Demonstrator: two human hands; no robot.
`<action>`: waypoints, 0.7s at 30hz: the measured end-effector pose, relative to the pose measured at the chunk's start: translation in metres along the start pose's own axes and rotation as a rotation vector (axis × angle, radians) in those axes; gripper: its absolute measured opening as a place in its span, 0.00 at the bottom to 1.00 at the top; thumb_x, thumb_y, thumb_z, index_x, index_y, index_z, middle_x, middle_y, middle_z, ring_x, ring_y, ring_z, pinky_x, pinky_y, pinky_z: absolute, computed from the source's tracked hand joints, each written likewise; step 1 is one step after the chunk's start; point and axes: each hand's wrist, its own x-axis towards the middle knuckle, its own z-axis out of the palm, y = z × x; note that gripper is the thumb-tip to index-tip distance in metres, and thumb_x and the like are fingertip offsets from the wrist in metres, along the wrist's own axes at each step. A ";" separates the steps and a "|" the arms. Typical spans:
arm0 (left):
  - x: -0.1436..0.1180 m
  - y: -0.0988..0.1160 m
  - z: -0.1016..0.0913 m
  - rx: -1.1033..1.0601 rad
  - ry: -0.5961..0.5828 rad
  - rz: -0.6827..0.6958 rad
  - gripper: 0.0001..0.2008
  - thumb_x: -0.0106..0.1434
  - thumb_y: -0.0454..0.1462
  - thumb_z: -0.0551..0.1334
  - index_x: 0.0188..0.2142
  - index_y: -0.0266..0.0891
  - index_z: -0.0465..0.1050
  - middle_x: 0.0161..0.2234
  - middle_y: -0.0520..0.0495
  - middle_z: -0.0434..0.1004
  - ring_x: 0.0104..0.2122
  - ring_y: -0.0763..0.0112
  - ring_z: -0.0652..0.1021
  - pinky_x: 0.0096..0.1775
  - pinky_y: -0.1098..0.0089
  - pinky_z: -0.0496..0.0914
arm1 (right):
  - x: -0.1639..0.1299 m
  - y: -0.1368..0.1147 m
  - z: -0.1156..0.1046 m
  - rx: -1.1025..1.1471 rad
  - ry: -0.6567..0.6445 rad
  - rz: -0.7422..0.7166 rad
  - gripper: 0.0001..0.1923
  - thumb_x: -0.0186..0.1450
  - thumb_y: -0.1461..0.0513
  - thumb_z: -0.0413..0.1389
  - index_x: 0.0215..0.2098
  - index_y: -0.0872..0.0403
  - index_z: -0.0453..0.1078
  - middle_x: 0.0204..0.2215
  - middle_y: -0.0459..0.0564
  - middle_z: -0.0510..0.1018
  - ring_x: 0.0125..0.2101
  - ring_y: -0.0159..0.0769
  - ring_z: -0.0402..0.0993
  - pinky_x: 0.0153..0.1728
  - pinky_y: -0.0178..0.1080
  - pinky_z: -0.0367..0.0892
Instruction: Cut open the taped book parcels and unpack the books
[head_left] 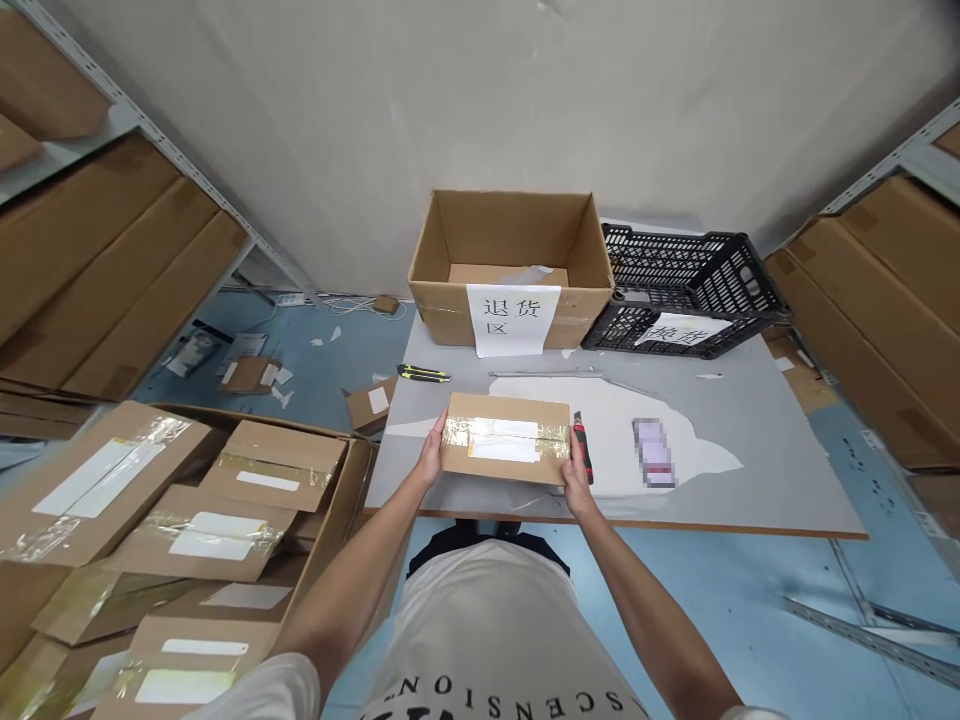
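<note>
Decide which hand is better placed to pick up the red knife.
The right hand: it grips the parcel's right end, and the red knife lies right beside it. The left hand holds the far end.

Bare worktop point(765, 450) is lying open right of the parcel point(504, 438); an open carton point(511, 268) and black crate point(686, 290) are blocking the far edge.

At the back of the grey table point(750, 470) stands an open cardboard box point(512, 262) with a paper sign taped on its front, and just beside it a black plastic crate point(686, 288). A yellow utility knife point(423, 374) lies further left. A big carton point(187, 540) of taped parcels sits on the blue floor, shelves point(105, 250) behind.
</note>
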 end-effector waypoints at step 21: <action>-0.003 -0.007 -0.016 0.243 -0.018 0.096 0.43 0.58 0.60 0.50 0.65 0.38 0.43 0.66 0.43 0.42 0.64 0.58 0.48 0.63 0.61 0.43 | -0.006 0.015 -0.009 -0.047 -0.007 0.024 0.41 0.62 0.41 0.44 0.67 0.46 0.37 0.67 0.46 0.41 0.65 0.41 0.38 0.63 0.49 0.42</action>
